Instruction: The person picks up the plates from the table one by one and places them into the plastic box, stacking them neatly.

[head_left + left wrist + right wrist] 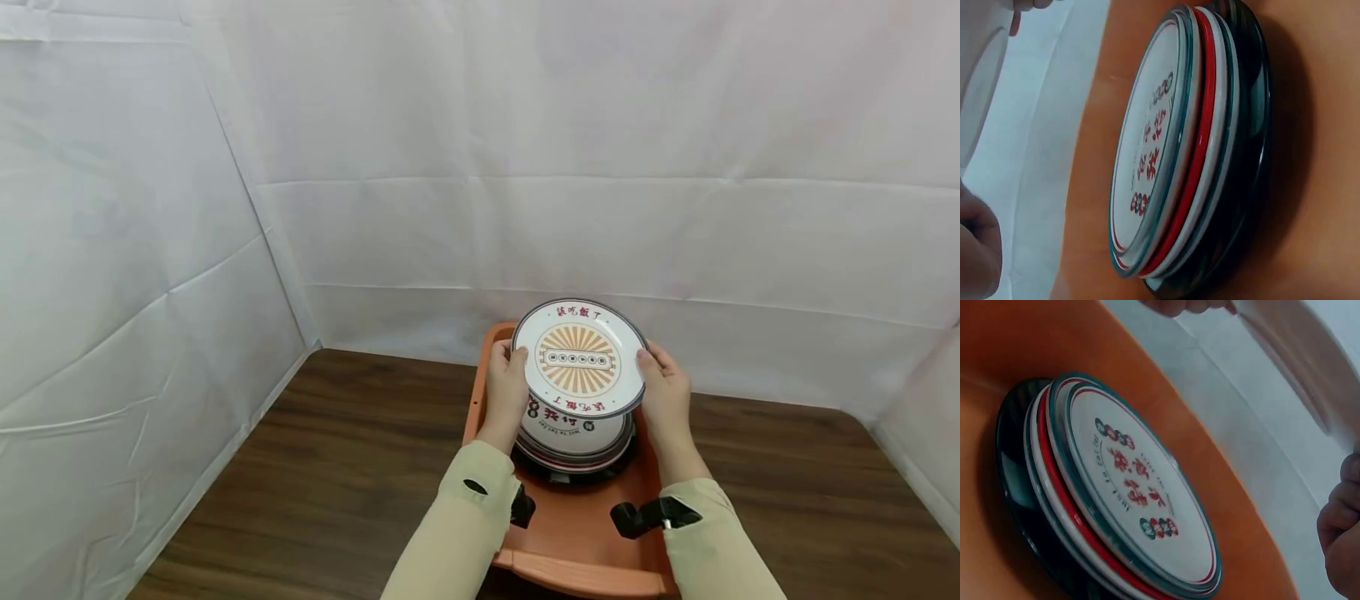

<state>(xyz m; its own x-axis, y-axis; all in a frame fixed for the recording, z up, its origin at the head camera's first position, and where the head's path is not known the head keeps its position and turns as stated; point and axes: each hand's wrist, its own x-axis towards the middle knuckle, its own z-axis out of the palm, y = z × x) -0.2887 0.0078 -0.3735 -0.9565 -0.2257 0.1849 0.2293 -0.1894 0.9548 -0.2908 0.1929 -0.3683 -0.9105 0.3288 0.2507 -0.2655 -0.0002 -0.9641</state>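
Both hands hold a round white plate (580, 358) with a dark rim, red characters and an orange sunburst, raised and tilted over a stack of plates. My left hand (506, 393) grips its left edge, thumb on the face. On the opposite edge my right hand (667, 398) pinches with the thumb on top. Beneath lies the plate stack (573, 437); its top plate (1147, 144) is white with red characters and a green rim. Red-edged and white-edged plates sit under that, on a dark plate (1016, 481) at the bottom.
An orange tray (577, 533) with raised sides bears the stack and stands on a dark wooden table (360, 450). White sheeting (600, 167) hangs behind and at both sides. Black wrist mounts (637, 518) stick out from the sleeves over the tray.
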